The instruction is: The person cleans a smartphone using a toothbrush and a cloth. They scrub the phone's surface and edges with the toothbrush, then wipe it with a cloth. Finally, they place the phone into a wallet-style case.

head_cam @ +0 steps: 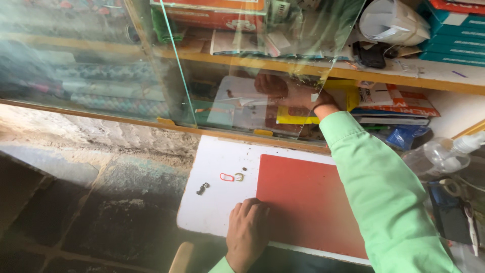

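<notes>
Left hand (247, 233) laid flat, fingers (251, 207) together on red sheet (308, 202) edge, nothing gripped, right hand (289, 92) reached behind glass (252, 65), fingers spread on shelf papers (237, 103), grip unclear, white table (214, 202), stone floor (91, 202) beyond.

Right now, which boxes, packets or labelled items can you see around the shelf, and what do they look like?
Orange-red box: top shelf, behind the glass, rectangular.
Teal boxes: top right, stacked flat.
Red-and-white packet: lower shelf, right of the right hand, flat.
Yellow packet: under that hand, flat.
Blue packet: below the red-and-white one, crumpled.
</notes>
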